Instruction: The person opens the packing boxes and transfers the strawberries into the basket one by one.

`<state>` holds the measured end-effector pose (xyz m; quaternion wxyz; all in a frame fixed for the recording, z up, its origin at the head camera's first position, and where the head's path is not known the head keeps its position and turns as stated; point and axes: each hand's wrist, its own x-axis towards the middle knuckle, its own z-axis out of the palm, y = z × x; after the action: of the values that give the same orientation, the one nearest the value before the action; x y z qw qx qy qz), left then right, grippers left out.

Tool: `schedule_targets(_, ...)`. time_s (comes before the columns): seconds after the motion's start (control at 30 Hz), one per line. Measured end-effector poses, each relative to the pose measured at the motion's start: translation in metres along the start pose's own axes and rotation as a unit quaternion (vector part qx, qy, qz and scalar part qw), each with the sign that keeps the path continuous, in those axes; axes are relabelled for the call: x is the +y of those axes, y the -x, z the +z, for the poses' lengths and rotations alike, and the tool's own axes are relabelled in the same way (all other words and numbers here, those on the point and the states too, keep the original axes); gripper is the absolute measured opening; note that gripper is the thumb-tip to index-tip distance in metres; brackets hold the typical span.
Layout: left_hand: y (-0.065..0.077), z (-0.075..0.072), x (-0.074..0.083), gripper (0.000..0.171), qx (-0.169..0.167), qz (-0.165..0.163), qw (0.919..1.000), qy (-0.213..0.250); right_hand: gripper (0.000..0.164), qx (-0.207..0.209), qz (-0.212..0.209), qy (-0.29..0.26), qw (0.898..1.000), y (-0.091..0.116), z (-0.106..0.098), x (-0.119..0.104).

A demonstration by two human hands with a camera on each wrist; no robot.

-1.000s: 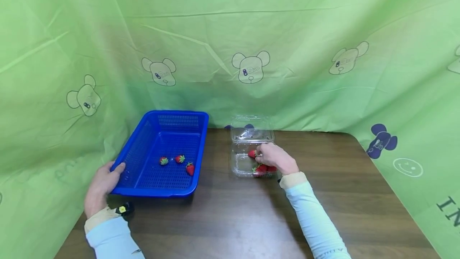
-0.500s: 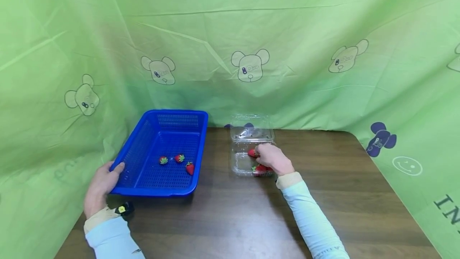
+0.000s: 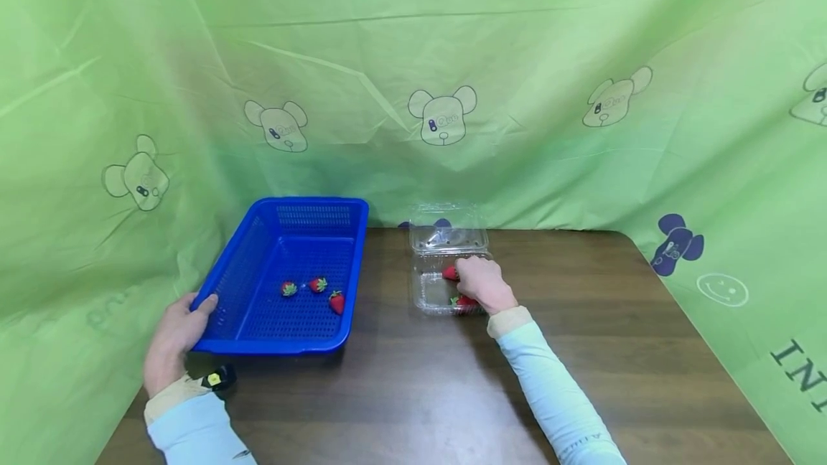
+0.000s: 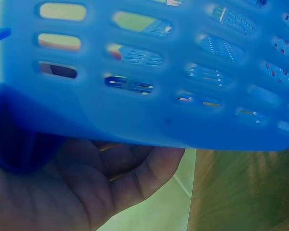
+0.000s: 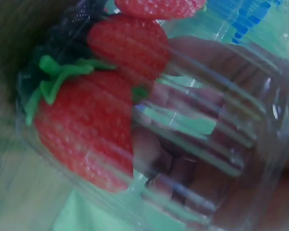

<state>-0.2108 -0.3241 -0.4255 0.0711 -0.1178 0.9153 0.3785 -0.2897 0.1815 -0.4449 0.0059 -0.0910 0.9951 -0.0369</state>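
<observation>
Red strawberries w/ green leaf caps [image 5: 86, 130]: min. 3 in the clear hinged plastic box [image 3: 426, 303], exact no. hidden by R hand [image 3: 481, 283]; 3 more lie loose on the floor of the blue rectangular slotted plastic basket [image 3: 281, 346]. R-hand fingers bent down into the box next to the fruit; can't tell if they pinch one. Box's 1 clear lid [image 3: 449, 237] is folded back, prob. to let the hand in from above. L hand [image 3: 173, 329] grips the basket's side rim by the near corner, thumb over it, fingers curled under outside, prob. to steady it. 1 box, 1 basket, well apart. Under: 1 brown wood-look table [image 3: 400, 393]. Behind: green cloth [image 3: 517, 34] w/ 5 pale outlined bear heads, 1 partly out of view.
</observation>
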Motion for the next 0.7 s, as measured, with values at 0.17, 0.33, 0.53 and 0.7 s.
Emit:
schedule_targets(0.17, 0.0, 0.001, 0.0, 0.069, 0.005, 0.002, 1.0, 0.0, 0.007, -0.003, -0.005, -0.001, 1.0, 0.0, 0.0, 0.002)
schedule_targets(0.33, 0.001, 0.0, -0.001, 0.069, 0.002, 0.0, 1.0, 0.006, 0.011, 0.003, -0.013, -0.009, 1.0, 0.002, -0.004, 0.005)
schedule_targets(0.53, 0.004, 0.0, -0.001, 0.07, -0.002, -0.004, 1.0, 0.005, 0.012, 0.005, -0.018, -0.025, 1.0, 0.007, -0.011, 0.005)
schedule_targets(0.7, 0.002, 0.0, 0.002, 0.076, -0.011, -0.011, 0.9999, -0.004, 0.013, 0.006, -0.033, -0.028, 0.999, 0.01, -0.019, 0.004)
